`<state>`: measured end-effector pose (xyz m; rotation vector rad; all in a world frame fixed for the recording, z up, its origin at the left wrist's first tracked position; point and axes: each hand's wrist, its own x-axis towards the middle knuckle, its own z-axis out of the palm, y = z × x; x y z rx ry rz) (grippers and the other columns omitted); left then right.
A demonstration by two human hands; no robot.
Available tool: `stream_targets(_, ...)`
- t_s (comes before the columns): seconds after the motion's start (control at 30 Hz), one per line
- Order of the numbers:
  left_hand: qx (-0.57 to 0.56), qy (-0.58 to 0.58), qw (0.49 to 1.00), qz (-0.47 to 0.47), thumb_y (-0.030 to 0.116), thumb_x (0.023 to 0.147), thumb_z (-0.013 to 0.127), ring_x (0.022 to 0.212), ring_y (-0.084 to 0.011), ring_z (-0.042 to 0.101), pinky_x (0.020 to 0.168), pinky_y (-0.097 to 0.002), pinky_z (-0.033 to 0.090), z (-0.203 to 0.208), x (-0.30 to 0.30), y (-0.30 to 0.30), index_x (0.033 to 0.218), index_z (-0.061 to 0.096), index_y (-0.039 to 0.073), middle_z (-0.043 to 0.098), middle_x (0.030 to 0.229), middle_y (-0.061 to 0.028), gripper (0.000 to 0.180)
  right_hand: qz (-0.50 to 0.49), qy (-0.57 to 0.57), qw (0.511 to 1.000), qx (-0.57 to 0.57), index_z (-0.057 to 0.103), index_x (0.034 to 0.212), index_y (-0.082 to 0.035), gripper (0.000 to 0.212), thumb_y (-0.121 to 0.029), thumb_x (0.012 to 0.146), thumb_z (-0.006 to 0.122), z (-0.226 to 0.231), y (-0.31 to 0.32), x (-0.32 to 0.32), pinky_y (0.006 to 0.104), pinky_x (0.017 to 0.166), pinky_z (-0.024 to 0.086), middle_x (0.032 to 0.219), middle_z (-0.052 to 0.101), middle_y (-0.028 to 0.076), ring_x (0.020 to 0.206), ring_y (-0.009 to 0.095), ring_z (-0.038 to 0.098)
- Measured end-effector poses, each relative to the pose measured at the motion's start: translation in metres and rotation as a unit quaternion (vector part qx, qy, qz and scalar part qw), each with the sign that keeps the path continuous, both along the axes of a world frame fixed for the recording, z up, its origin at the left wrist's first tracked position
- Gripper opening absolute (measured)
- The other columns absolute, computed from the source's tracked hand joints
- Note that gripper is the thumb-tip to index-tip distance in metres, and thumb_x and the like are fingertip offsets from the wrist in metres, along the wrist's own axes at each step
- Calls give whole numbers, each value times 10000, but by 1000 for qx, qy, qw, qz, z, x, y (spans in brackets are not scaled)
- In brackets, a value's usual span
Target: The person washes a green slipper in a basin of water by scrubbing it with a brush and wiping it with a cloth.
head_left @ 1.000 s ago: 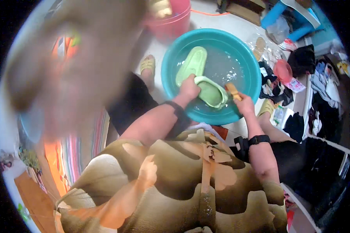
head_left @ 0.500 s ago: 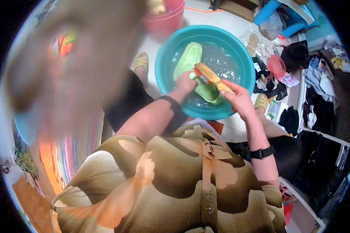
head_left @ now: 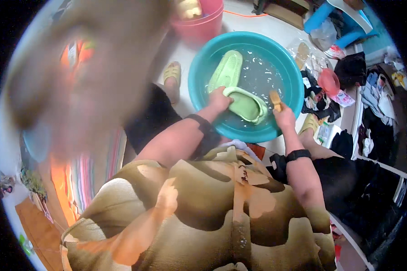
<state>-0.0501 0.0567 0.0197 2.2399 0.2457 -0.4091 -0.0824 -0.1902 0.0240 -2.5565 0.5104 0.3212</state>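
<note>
A round teal basin (head_left: 197, 81) of cloudy water stands on the floor before me. In its left part lies a light green slipper (head_left: 227, 67). My left hand (head_left: 218, 100) is closed on one end of a second green slipper (head_left: 248, 106), holding it tilted over the basin with its hollow inside showing. At the basin's right side my right hand (head_left: 285, 118) grips a wooden scrubbing brush (head_left: 275, 98) by its handle. The brush is apart from the slipper, and its bristles are not visible.
A pink bucket (head_left: 198, 29) stands beyond the basin, to the left. Clothes and bags lie on the right, near a red-pink bowl (head_left: 328, 81). A blue stool (head_left: 319, 16) is at the back right. A large blurred shape (head_left: 95, 81) hides the upper left.
My right hand has drawn the brush off the slipper, to the right and a little nearer. The held slipper has turned, so its inside shows more. The left hand keeps its hold.
</note>
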Motion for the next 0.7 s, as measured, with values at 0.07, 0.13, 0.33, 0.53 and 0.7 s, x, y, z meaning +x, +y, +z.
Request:
stream_targets(0.07, 4, 16, 1000, -11, 208, 618, 715, 857, -273, 600, 773, -344, 462, 1, 4, 5, 1048, 572, 56, 618, 923, -163, 478, -5, 3, 1000, -5, 588, 1067, -118, 373, -266, 725, 575, 6, 0, 6, 421, 774, 452, 962, 597, 190, 867, 350, 583)
stream_targets(0.13, -5, 24, 1000, -9, 211, 618, 715, 866, -271, 599, 777, -342, 461, -3, 7, 4, 1056, 568, 54, 618, 931, -160, 488, -80, 48, 977, 190, 548, 1132, -96, 433, -274, 742, 602, 23, 1, 5, 331, 547, 428, 834, 603, 108, 661, 219, 554)
stream_targets(0.33, 27, 19, 999, -16, 215, 620, 712, 877, -264, 601, 778, -335, 465, -6, 11, -4, 1086, 557, 58, 617, 940, -162, 515, -94, 60, 912, 396, 479, 1213, -101, 467, -222, 782, 607, 77, 35, -13, 200, 336, 273, 662, 488, -32, 442, 46, 373)
stream_targets(0.53, 19, 4, 1000, -14, 212, 633, 701, 858, -307, 590, 758, -370, 462, -3, 13, -14, 1019, 567, 31, 606, 915, -180, 447, 22, -34, 919, 392, 514, 1181, -75, 442, -176, 765, 624, 69, 57, -26, 245, 614, 402, 862, 591, 61, 707, 121, 523)
stream_targets(0.7, -98, 124, 985, 68, 159, 652, 691, 691, -244, 630, 578, -331, 514, -4, 11, -8, 1107, 530, 14, 623, 841, -151, 505, 74, -41, 952, 293, 500, 1186, -30, 465, -161, 759, 629, 36, 37, -20, 251, 789, 433, 1009, 603, 115, 890, 135, 559)
